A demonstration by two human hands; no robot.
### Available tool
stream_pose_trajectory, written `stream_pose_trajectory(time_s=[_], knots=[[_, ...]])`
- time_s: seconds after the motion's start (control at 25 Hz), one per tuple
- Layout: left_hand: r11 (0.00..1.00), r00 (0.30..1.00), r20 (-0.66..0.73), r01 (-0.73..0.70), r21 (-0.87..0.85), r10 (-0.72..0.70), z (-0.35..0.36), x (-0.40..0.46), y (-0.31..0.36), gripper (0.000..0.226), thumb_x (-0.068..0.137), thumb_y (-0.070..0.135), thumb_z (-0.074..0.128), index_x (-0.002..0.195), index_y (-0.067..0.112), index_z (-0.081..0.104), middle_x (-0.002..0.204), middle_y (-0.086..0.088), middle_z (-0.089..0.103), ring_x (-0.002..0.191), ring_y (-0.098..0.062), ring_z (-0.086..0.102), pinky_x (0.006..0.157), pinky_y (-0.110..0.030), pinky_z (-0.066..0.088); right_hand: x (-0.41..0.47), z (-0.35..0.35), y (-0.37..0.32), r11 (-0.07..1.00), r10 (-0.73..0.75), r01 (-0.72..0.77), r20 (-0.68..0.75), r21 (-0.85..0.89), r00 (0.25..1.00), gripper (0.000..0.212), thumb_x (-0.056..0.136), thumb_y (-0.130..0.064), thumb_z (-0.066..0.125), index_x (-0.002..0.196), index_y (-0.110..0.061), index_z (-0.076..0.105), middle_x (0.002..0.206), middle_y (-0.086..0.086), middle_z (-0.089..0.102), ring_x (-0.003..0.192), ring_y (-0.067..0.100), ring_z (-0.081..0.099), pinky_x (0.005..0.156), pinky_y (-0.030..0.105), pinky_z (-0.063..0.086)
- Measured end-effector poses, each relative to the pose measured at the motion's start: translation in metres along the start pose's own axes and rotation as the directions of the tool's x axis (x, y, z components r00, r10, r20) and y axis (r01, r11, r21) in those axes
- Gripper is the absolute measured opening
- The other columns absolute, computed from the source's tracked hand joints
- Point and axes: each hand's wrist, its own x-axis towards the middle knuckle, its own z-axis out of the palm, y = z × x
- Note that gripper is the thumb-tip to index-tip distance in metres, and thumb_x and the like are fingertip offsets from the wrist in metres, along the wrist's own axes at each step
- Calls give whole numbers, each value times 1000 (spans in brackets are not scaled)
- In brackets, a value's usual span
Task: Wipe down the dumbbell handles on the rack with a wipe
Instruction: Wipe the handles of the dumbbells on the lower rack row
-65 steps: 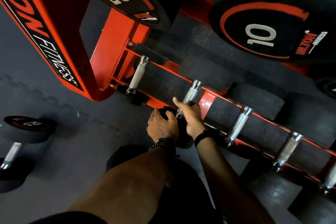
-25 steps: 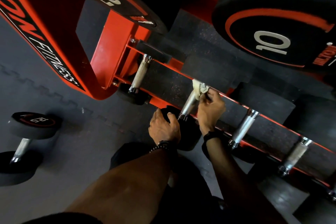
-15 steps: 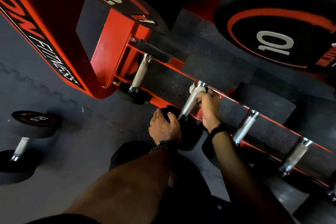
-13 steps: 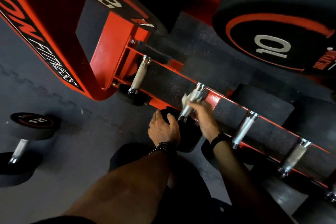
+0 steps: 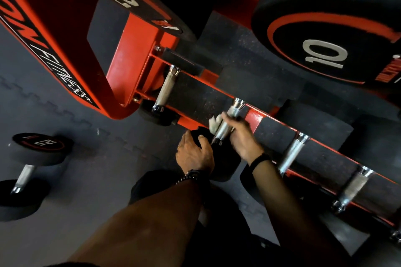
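Several dumbbells lie side by side on the low shelf of a red rack (image 5: 134, 54), their chrome handles showing. My right hand (image 5: 240, 136) grips the second handle from the left (image 5: 235, 108) with a pale wipe (image 5: 214, 123) wrapped round it, low on the handle. My left hand (image 5: 194, 154) rests curled over that dumbbell's black near head (image 5: 225, 165), holding it. The handle to the left (image 5: 166, 90) and two handles to the right (image 5: 293, 151) (image 5: 353, 186) are bare.
A loose black dumbbell (image 5: 28, 171) lies on the grey mat floor at the left. Large black heads marked 10 (image 5: 325, 54) sit on the shelf above. The rack's red leg with white lettering (image 5: 54, 60) slants across the upper left. My knee is below the hands.
My right hand has slid the wipe up to the far end of the handle and back down toward the near end. My left hand stayed on the dumbbell head.
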Motion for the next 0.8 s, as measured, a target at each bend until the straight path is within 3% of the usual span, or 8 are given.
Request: stream_pose_trajectory(time_s=[0.08, 0.16, 0.24, 0.36, 0.52, 0.6, 0.68, 0.8], knots=[[1000, 1000, 3, 9, 19, -10, 2, 1, 0, 64, 74, 55, 24, 107, 17, 65, 106, -5, 69, 99, -31, 61, 81, -42, 48, 15, 9, -21, 997, -46, 52, -110, 54, 993, 30, 76, -29, 81, 75, -7, 61, 76, 10, 63, 75, 22, 64, 81, 33, 54], [1000, 1000, 12, 4, 17, -4, 2, 1, -2, 68, 74, 56, 23, 110, 16, 65, 109, -5, 69, 102, -31, 61, 84, -43, 48, 17, 22, -25, 997, -70, 66, -238, -28, 969, 25, 80, -26, 78, 68, -11, 61, 65, 2, 63, 68, 14, 66, 70, 24, 52], [1000, 1000, 14, 3, 13, -3, 1, 1, -2, 68, 74, 56, 23, 112, 17, 65, 110, -5, 69, 103, -31, 61, 84, -43, 48, 4, 24, -4, 990, 13, -48, -265, -130, 964, 28, 77, -26, 82, 68, -6, 63, 67, 7, 67, 73, 15, 70, 72, 26, 55], [1000, 1000, 7, 5, -7, -5, 0, -1, -1, 66, 74, 54, 24, 111, 17, 65, 109, -5, 69, 102, -31, 62, 83, -42, 48, -14, 27, 9, 991, 114, -128, -227, -49, 967, 22, 73, -13, 84, 79, -3, 66, 75, 14, 67, 74, 25, 68, 74, 37, 59], [1000, 1000, 9, 18, 17, -18, 1, 1, 0, 69, 74, 55, 23, 112, 15, 65, 112, -6, 69, 104, -31, 61, 85, -43, 48, 22, 33, -17, 986, -135, 162, -351, 49, 926, 22, 79, 8, 71, 75, -6, 56, 58, 4, 57, 49, 14, 57, 55, 28, 51], [1000, 1000, 1, 11, 13, -11, 1, 0, -1, 67, 75, 54, 23, 110, 15, 65, 109, -5, 69, 101, -31, 61, 82, -42, 48, 23, 30, -8, 972, -232, 204, -347, -116, 909, 19, 77, 10, 68, 78, -4, 55, 59, 7, 57, 49, 16, 57, 62, 31, 50], [1000, 1000, -3, 3, 5, -3, 0, -1, 0, 62, 75, 52, 25, 107, 16, 65, 105, -6, 69, 98, -33, 62, 79, -41, 45, -3, 20, 11, 951, -217, 136, -284, -279, 934, 22, 74, 6, 72, 89, -5, 61, 70, 4, 66, 61, 16, 64, 70, 31, 52], [1000, 1000, -7, 8, 17, -8, 1, 1, 1, 59, 77, 49, 29, 108, 16, 66, 106, -7, 69, 99, -33, 62, 79, -41, 45, -28, 9, 14, 857, -297, 74, -372, -510, 879, 43, 66, -8, 87, 101, -8, 61, 83, -4, 69, 71, 2, 67, 68, 15, 51]])
